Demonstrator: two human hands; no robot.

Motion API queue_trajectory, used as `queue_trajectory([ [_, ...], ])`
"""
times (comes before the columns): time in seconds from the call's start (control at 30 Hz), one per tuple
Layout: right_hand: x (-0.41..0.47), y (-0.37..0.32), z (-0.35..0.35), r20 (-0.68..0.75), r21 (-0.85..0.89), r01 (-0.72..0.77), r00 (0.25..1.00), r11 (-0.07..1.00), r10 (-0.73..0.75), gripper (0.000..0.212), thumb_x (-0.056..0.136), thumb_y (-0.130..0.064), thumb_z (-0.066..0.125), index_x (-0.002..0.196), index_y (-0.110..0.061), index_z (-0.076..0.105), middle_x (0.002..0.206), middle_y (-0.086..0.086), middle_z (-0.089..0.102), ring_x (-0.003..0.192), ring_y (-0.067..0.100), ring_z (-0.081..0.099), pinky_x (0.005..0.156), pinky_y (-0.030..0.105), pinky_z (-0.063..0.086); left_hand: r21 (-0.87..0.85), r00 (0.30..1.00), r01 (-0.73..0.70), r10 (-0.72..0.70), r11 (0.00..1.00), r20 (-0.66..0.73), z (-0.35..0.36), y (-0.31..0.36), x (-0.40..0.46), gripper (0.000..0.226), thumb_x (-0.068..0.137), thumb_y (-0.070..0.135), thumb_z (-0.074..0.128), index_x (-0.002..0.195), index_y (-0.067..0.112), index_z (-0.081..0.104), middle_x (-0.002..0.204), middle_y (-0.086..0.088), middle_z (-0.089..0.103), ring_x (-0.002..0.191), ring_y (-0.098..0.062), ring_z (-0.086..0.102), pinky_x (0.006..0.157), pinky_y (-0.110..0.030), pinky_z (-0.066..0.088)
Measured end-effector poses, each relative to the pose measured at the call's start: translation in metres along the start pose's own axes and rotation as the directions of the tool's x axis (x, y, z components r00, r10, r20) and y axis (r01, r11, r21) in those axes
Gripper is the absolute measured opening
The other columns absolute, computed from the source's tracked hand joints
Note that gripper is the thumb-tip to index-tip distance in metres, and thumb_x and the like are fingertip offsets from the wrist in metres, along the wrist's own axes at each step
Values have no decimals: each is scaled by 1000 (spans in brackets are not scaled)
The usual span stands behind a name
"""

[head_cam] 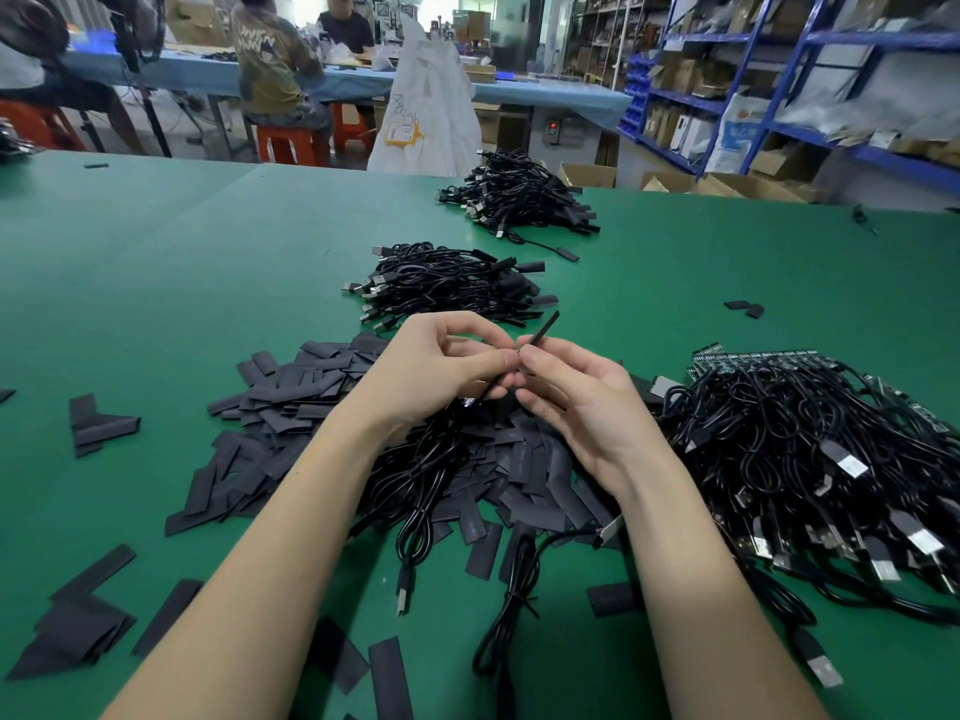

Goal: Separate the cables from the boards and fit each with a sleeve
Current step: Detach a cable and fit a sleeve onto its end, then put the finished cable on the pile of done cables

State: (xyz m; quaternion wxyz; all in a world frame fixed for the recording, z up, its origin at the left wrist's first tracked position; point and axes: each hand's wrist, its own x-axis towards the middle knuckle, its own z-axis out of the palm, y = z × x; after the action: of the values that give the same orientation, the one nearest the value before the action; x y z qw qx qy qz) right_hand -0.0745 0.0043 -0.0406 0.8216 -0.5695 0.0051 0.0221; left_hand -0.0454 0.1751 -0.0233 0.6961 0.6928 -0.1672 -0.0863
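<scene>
Both my hands meet over the middle of the green table (pixel 156 262). My right hand (pixel 576 397) pinches a flat black sleeve (pixel 540 330) that sticks up and away to the right. My left hand (pixel 441 366) pinches the same piece at its lower end, where a thin black cable (pixel 415 491) hangs down to a USB plug (pixel 404 595). Under my hands lies a heap of flat black sleeves (pixel 291 402). A big tangle of cables still joined to boards (pixel 810 444) lies at the right.
Two piles of sleeved cables (pixel 447 288) (pixel 519 194) sit farther back. Loose sleeves (pixel 78 631) are scattered at the left and front. A tied cable (pixel 509 605) lies near the front. People sit at a far bench; blue shelves stand at the right.
</scene>
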Motion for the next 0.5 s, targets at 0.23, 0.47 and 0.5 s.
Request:
queue_trajectory([
  [0.23, 1, -3, 5, -116, -3, 151, 982, 989, -150, 25, 93, -19, 73, 117, -26, 71, 99, 7, 78, 87, 22, 74, 75, 28, 61, 20, 1000, -5, 5, 1000, 1, 1, -1, 2, 4, 88, -2, 72, 91, 0, 72, 76, -18, 73, 66, -20, 69, 66, -22, 57],
  [0.47, 1, 0, 7, -109, 19, 192, 976, 981, -189, 26, 91, -10, 74, 112, -26, 75, 98, 11, 79, 88, 20, 73, 76, 28, 61, 40, 1000, -24, 24, 999, 3, -1, -1, 3, 4, 87, -2, 73, 91, 0, 73, 76, -19, 73, 67, -24, 68, 67, -24, 59],
  [0.5, 2, 1, 7, -112, 18, 193, 976, 981, -189, 26, 91, -10, 74, 112, -25, 74, 98, 11, 79, 87, 19, 73, 76, 27, 61, 40, 1000, -27, 27, 999, 4, -1, -1, 3, 4, 87, -2, 73, 92, 0, 73, 76, -20, 73, 67, -24, 68, 66, -24, 58],
])
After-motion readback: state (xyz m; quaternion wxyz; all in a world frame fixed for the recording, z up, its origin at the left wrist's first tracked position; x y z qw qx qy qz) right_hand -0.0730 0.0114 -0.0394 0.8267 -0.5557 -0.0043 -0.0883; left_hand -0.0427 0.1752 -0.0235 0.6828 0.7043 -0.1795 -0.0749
